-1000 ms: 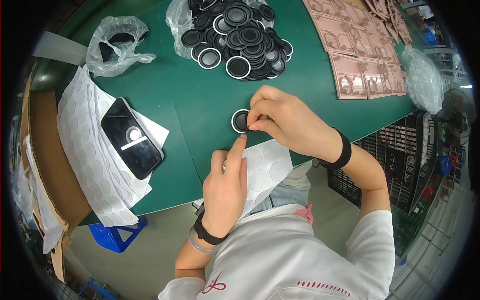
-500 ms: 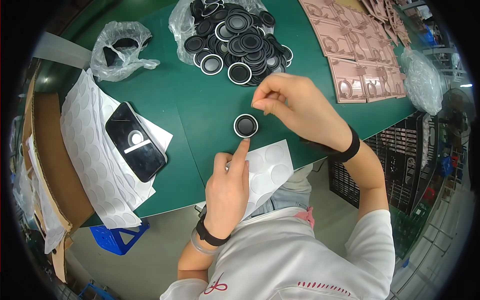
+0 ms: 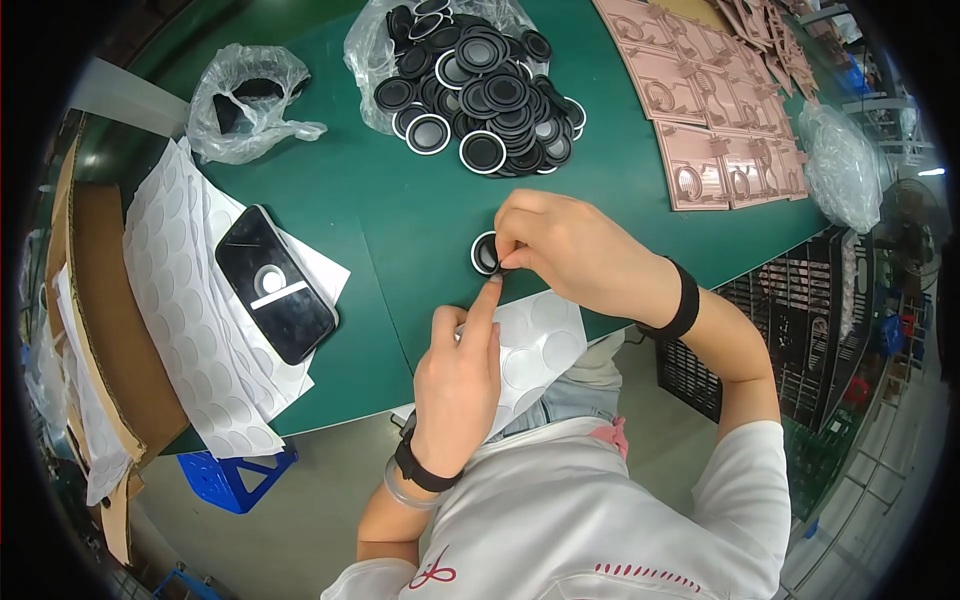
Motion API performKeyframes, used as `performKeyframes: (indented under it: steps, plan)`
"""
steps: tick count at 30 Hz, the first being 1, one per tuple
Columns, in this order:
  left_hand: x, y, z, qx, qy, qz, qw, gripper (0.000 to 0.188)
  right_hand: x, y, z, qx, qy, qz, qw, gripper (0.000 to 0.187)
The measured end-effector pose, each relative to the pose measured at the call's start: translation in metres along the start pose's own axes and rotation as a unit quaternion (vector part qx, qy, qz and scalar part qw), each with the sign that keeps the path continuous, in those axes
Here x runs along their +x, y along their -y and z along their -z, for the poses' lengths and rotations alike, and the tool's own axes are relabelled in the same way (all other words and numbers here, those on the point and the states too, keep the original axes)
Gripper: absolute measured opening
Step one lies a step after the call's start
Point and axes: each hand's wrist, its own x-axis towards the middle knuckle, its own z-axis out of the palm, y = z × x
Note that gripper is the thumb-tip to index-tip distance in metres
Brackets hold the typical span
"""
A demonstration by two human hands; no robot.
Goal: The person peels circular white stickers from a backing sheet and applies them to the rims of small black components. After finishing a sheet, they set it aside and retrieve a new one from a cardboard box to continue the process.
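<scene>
A round black disc with a white ring [image 3: 484, 254] lies on the green table in front of me, partly covered by my right hand [image 3: 575, 245]. The fingertips of that hand are pinched together at the disc's right side; whatever may be between them is hidden. My left hand [image 3: 455, 390] stretches its index finger to the near edge of the disc. Its other fingers are curled on a white sheet of round stickers [image 3: 535, 355], which reaches over the table's front edge.
A heap of similar black discs [image 3: 485, 95] lies at the back on clear plastic. On the left, a phone [image 3: 277, 285] rests on more sticker sheets [image 3: 185, 330] beside a cardboard box [image 3: 115, 290]. Pink moulded panels [image 3: 690, 165] and a plastic bag [image 3: 842, 165] are at the right.
My right hand has come down and toward me, from above the table onto the disc, its fingers still pinched. My left hand has barely moved.
</scene>
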Motion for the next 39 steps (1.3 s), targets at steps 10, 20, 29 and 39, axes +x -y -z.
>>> performKeyframes:
  steps: [10, 20, 29, 39]
  plan:
    - [0.002, 0.001, 0.001, 0.001, -0.005, -0.007, 1.0, 0.043, 0.017, 0.007, 0.019, 0.198, -0.107, -0.142, 0.964, 0.01]
    - [0.001, 0.0, 0.004, -0.021, -0.006, -0.001, 1.0, 0.042, 0.068, -0.027, 0.076, 0.221, -0.239, -0.147, 0.934, 0.02]
    - [-0.001, 0.002, 0.007, -0.037, -0.005, 0.008, 0.999, 0.042, -0.029, 0.093, 0.125, 0.033, -0.304, 0.41, 0.859, 0.046]
    - [0.002, 0.001, 0.004, -0.019, -0.022, -0.036, 0.999, 0.041, -0.063, 0.137, 0.107, 0.004, -0.401, 0.5, 0.767, 0.04]
